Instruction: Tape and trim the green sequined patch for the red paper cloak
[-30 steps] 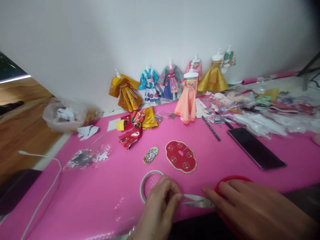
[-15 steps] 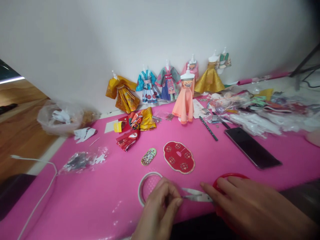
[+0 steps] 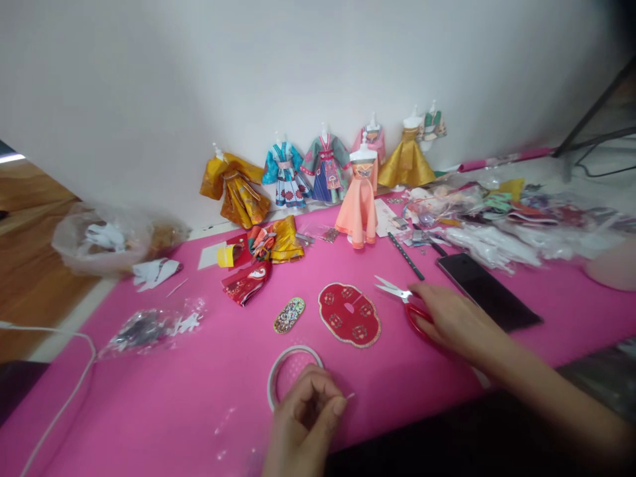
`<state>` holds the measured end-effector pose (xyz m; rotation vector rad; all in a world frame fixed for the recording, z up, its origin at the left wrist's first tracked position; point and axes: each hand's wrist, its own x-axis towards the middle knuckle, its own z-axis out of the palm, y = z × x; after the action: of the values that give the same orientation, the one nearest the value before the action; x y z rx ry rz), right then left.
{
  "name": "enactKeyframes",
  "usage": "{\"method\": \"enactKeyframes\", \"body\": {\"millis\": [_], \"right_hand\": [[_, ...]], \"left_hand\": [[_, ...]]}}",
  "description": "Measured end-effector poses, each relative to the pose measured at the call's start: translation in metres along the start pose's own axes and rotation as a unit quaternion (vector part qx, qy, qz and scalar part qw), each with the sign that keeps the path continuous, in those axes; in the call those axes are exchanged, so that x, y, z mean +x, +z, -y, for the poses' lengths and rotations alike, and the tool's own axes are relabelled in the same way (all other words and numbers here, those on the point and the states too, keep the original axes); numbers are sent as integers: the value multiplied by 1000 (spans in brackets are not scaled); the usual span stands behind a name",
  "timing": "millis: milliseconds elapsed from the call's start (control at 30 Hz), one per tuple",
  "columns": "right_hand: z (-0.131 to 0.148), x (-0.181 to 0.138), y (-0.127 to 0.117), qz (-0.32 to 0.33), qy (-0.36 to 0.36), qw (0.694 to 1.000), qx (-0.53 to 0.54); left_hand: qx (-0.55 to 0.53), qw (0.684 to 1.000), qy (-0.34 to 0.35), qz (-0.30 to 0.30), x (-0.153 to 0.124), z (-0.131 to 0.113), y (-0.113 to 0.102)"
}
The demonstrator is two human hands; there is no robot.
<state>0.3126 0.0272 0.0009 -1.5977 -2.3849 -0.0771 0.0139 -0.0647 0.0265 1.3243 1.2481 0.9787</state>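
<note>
My left hand (image 3: 314,412) pinches the free end of a narrow roll of white tape (image 3: 272,379), and a short bit of tape pokes out past the thumb. The tape's ring is partly hidden behind my fingers. Farther right, my right hand (image 3: 450,318) is closed on the red handles of a pair of scissors (image 3: 397,290), whose blades are slightly parted and point left over the table. Between the hands and a little beyond lies a flat red scalloped fabric piece (image 3: 350,326) with gold motifs and a pale edge. A glittery oval piece (image 3: 289,315) lies left of it.
Several dressed doll forms stand along the wall, a peach dress (image 3: 358,205) foremost. Folded red fabric (image 3: 247,283) lies before them. A phone (image 3: 489,291), a dark pen (image 3: 406,257) and bagged materials (image 3: 491,238) are on the right. A plastic bag (image 3: 82,242) and white cable (image 3: 92,351) are left.
My right hand has moved the scissors away from the tape, up beside the red fabric piece. My left hand keeps its pinch by the tape roll. The view has shifted slightly.
</note>
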Motion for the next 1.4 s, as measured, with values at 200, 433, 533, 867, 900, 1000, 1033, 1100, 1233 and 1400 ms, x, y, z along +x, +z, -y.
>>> {"method": "enactKeyframes", "body": {"millis": [200, 433, 533, 867, 900, 1000, 1033, 1100, 1233, 1400], "right_hand": [[-7, 3, 7, 33, -30, 999, 20], [-4, 3, 4, 40, -37, 998, 15], [2, 3, -4, 24, -22, 999, 24], [88, -23, -63, -20, -16, 898, 438], [95, -25, -63, -29, -14, 891, 452], [102, -28, -56, -40, -13, 890, 454], [102, -28, -53, -41, -10, 892, 451], [101, -29, -49, -42, -6, 897, 441], [100, -32, -45, -30, -11, 905, 424], [101, -34, -39, -22, 12, 882, 471]], "left_hand": [[-95, 992, -72, -30, -2, -4, 12], [-218, 967, -132, -4, -2, -7, 27], [-229, 964, -133, 18, -1, -4, 30], [-144, 986, -83, 20, 1, -15, 35], [-123, 990, -70, 21, 2, -16, 35], [-87, 995, -49, 11, 1, -15, 35], [-83, 996, -46, 8, 1, -14, 35], [-78, 996, -39, 14, 0, -12, 36], [-100, 994, -34, 17, 0, -10, 39], [-109, 994, -26, -9, 0, -8, 45]]}}
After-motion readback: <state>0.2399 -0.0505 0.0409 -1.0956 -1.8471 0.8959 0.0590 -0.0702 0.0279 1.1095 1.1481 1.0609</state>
